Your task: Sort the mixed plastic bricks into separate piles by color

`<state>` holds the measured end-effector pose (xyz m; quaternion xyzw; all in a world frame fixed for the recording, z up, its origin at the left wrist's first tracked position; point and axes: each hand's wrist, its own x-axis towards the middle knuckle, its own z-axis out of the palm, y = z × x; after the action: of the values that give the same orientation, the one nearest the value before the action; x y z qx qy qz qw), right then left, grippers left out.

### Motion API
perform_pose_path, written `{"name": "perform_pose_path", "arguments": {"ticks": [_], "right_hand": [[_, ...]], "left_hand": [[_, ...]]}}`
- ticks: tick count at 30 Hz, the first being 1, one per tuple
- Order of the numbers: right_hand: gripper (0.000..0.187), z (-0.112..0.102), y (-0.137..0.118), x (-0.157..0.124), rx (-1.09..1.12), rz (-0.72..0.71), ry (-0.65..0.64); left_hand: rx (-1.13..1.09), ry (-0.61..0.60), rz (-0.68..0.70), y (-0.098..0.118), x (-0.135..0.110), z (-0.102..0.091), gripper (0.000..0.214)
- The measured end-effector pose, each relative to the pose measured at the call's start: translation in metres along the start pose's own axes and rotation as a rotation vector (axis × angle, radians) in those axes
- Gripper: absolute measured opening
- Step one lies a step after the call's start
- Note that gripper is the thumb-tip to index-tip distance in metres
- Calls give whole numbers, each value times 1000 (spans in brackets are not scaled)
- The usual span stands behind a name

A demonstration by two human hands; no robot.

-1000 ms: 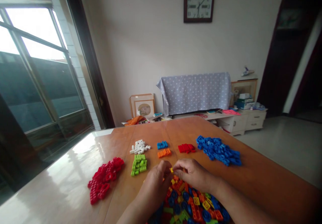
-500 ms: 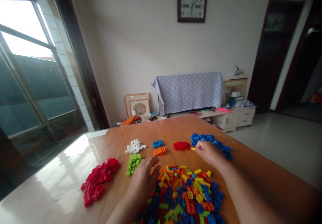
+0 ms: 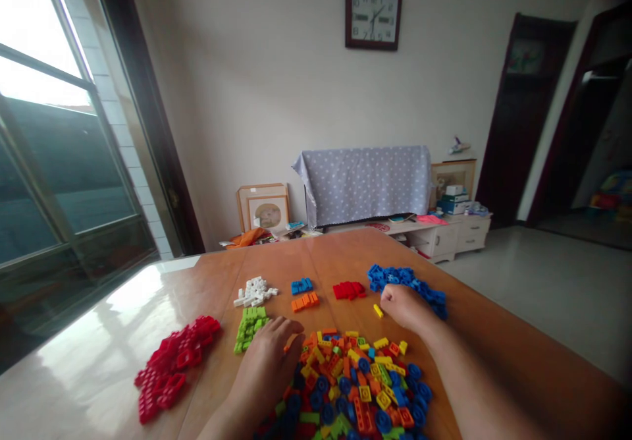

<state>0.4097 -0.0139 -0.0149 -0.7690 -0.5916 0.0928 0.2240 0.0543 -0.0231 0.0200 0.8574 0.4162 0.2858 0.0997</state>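
A mixed heap of coloured toy bricks (image 3: 355, 381) lies on the wooden table (image 3: 494, 348) right in front of me. My left hand (image 3: 266, 367) rests fingers-down on the heap's left edge, loosely curled. My right hand (image 3: 405, 308) sits beyond the heap beside the blue pile (image 3: 407, 283), fingers curled, empty. A single yellow brick (image 3: 378, 310) lies on the table just left of its fingertips, apart from them.
Sorted piles lie further out: red (image 3: 172, 364) at the left, green (image 3: 249, 327), white (image 3: 254, 290), small blue (image 3: 301, 286), orange (image 3: 305, 302) and small red (image 3: 348, 290). A window is to the left; a cloth-covered cabinet (image 3: 363, 183) stands behind the table.
My right hand carried a yellow brick from the heap out toward the blue pile and set it on the table. My left hand dropped onto the heap's left edge.
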Motion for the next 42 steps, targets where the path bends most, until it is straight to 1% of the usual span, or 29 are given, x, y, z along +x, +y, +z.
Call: {"name": "perform_pose_path", "arguments": {"ticks": [6, 10, 15, 19, 21, 24, 26, 30, 34, 36, 37, 39, 42], "right_hand": [[5, 15, -6, -2, 27, -11, -32], [2, 18, -8, -1, 49, -27, -46], [1, 14, -11, -1, 69, -39, -64], [3, 0, -14, -9, 85, -76, -77], [4, -9, -15, -17, 126, -132, -142], [10, -20, -18, -28, 188, -235, -316], [13, -23, -21, -33, 172, -264, -399], [13, -24, -27, -37, 83, -273, -449], [7, -22, -28, -37, 79, -271, -466], [4, -21, -23, -34, 112, -270, -443], [5, -20, -19, -31, 128, -265, -407], [7, -17, -10, -23, 146, -236, -274], [12, -10, 1, -9, 94, -110, -55]], "left_hand": [[22, -31, 27, 5, 0, -2, 29], [16, -61, 28, 9, 1, -4, 28], [16, -60, 28, 7, 0, -3, 28], [21, -40, 31, 7, 1, -3, 26], [25, -32, 32, 7, 1, -4, 25], [29, -32, 38, 7, 0, -5, 25], [31, -31, 41, 6, 0, -5, 25], [32, -30, 42, 7, 1, -5, 24], [32, -34, 46, 8, 1, -7, 24], [32, -32, 45, 9, 1, -8, 24], [31, -30, 44, 9, 1, -9, 24], [29, -26, 42, 10, 0, -10, 25], [32, -31, 39, 12, 0, -11, 24]]}}
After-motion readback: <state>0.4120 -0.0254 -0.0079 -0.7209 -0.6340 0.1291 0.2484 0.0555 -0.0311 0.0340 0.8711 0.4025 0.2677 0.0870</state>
